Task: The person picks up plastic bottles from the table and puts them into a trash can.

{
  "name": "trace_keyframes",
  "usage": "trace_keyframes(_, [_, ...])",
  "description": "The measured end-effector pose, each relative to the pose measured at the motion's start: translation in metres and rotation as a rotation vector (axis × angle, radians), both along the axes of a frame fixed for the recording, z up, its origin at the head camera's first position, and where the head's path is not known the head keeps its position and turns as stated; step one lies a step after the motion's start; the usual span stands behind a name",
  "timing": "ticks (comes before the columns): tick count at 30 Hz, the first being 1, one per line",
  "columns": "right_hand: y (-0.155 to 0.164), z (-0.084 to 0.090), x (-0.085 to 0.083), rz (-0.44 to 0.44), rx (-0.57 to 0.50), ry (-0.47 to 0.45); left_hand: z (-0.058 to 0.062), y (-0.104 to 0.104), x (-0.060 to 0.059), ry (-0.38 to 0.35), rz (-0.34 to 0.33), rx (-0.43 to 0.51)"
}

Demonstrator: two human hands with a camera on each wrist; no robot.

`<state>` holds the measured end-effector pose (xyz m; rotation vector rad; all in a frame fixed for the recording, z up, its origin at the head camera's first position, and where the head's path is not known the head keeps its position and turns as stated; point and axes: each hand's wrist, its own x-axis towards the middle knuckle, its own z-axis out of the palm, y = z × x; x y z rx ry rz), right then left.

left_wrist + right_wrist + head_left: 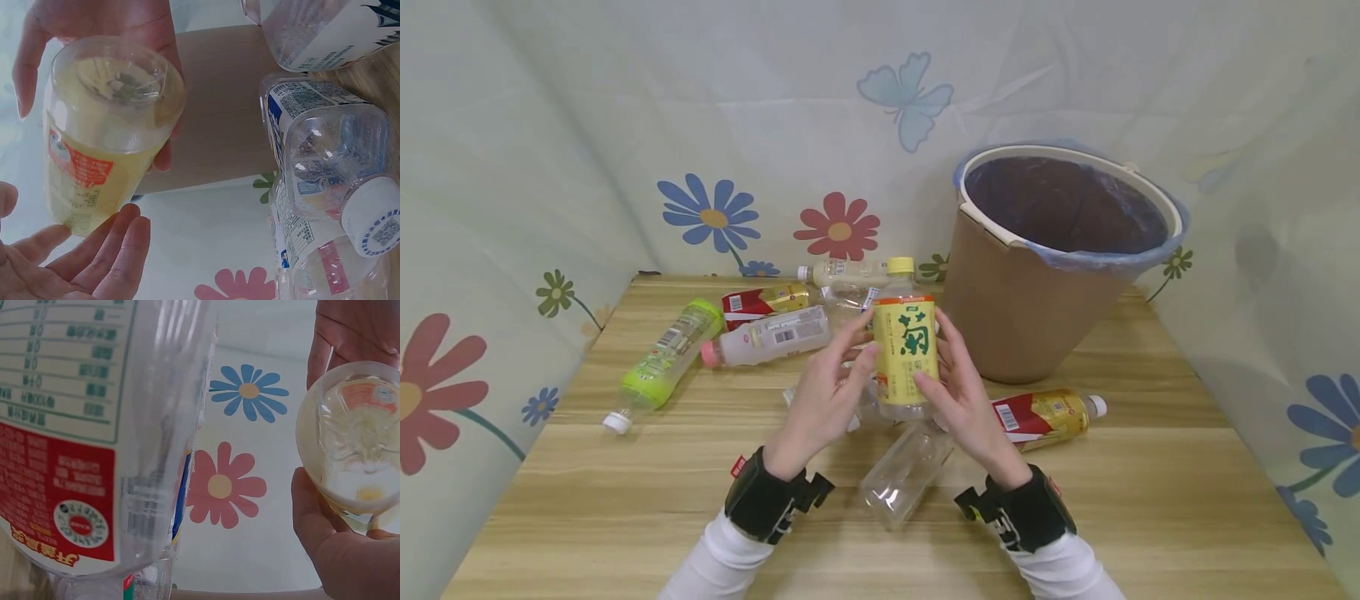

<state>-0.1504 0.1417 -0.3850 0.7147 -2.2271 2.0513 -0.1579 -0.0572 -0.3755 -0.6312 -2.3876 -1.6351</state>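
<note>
Head view: a yellow bottle (907, 342) stands upright in midair over the table (625, 508) — the right hand (962, 383) grasps it, thumb on the label, while the left hand (829, 392) touches its left side with loosely extended fingers. Nearer me lies a clear bottle (906, 475); a lined bin (1015, 317) stands far right — a green bottle (673, 354) lies left.

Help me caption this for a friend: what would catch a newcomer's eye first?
Probably the yellow bottle, upright in the right hand with the left hand beside it, mid-picture in the head view. Next, the brown bin with its bluish bag, back right on the table. A green bottle lies leftmost.
</note>
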Motion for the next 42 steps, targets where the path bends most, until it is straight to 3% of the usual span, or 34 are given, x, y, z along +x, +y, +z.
trace_keyframes(12, [0.005, 0.001, -0.001, -0.050, 0.007, -0.093, 0.001, -0.001, 0.000, 0.054, -0.011, 0.013])
trace_keyframes(30, [0.005, 0.002, -0.001, -0.081, 0.006, -0.117, 0.001, -0.003, -0.001, 0.083, 0.017, -0.017])
trace_keyframes(35, [0.007, 0.017, -0.003, -0.078, -0.048, -0.179, 0.004, -0.003, -0.003, 0.108, 0.026, -0.010])
trace_keyframes(42, [0.014, 0.063, -0.012, -0.067, -0.113, -0.220, 0.013, -0.001, -0.010, 0.113, 0.042, -0.048])
